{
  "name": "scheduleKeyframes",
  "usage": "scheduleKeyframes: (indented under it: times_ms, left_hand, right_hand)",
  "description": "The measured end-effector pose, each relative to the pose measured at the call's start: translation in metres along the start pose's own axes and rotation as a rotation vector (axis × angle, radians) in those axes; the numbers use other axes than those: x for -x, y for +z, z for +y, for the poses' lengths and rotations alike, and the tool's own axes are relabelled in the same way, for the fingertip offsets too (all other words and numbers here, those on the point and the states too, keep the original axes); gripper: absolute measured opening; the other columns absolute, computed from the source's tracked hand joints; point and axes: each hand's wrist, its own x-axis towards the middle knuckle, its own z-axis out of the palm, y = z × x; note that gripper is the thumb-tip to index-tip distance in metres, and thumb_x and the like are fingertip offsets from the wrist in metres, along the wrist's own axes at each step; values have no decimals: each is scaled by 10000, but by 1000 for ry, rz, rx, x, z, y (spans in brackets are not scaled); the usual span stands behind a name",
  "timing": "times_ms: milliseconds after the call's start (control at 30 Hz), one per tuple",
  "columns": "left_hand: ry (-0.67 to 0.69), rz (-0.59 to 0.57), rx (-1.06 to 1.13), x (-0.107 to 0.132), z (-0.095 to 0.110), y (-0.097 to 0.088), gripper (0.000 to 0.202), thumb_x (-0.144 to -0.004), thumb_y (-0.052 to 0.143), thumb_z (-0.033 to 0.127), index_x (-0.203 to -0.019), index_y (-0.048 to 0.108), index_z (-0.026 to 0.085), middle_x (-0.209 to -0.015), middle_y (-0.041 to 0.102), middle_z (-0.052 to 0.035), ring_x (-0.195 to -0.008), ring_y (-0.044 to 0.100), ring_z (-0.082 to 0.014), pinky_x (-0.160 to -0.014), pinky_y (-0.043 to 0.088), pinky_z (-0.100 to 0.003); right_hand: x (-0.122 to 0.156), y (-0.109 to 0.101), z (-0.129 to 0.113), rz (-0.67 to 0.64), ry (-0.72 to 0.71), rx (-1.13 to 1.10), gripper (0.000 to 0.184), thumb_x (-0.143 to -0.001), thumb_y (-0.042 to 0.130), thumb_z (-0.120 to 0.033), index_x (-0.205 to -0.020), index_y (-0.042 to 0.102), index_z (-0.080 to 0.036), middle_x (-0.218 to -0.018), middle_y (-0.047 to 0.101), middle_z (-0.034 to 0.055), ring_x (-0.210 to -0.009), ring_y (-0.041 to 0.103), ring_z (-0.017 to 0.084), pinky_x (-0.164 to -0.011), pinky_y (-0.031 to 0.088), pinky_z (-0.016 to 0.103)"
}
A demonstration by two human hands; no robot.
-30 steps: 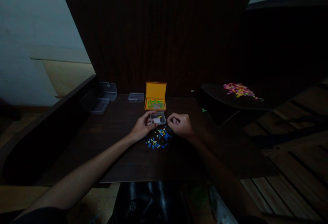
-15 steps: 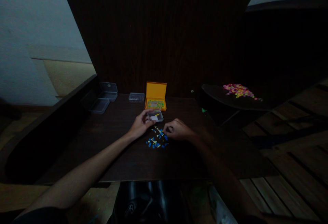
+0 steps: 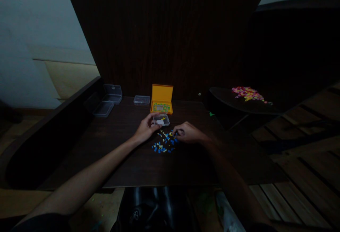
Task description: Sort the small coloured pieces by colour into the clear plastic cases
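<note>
My left hand (image 3: 147, 125) is closed around the left side of a small clear plastic box (image 3: 165, 121), thumb in front. A few yellow pieces (image 3: 163, 119) and something white lie inside the box. My right hand (image 3: 188, 133) bends its fingers down at the right edge of a scattered pile of small blue and pale yellow bricks (image 3: 162, 146). Its fingertips are pinched near a yellow piece; whether they grip it is too small and dark to tell. Right behind the clear box, an open orange case (image 3: 162, 94) holds green and yellow bits.
Clear plastic boxes stand at the back left, one with its lid open (image 3: 103, 108), another low and flat (image 3: 141, 100). On a dark shelf (image 3: 225, 101) at right lies a heap of pink and yellow bits (image 3: 248, 93). A raised board (image 3: 53, 133) edges the left side.
My right hand has shifted slightly to the right over the pile, and its fingers have opened a little, showing a yellow piece near the tips. My left hand and the box stay put.
</note>
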Motion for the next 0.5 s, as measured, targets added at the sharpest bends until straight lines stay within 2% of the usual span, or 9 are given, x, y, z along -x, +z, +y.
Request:
scheduleKeyframes:
  times_ms: [233,500]
  left_hand:
    - [4,-9,-4,0,0,0,532,-632,734,177,-1127,540,156,-1067,674,-83,-917,652,-191,-883,493,-364]
    - [-12,-15,7,0,1,1,537,-636,732,165,-1135,536,148,-1053,684,-84,-953,656,-205,-933,478,-394]
  right_hand:
    - [-1,2,1,4,-33,-18,209,-751,611,-178,-919,734,-169,-589,588,-30,-515,472,75,-556,336,190]
    - [-3,4,1,18,-29,-8,218,-764,600,-193,-931,739,-176,-613,615,-16,-531,484,80,-586,352,197]
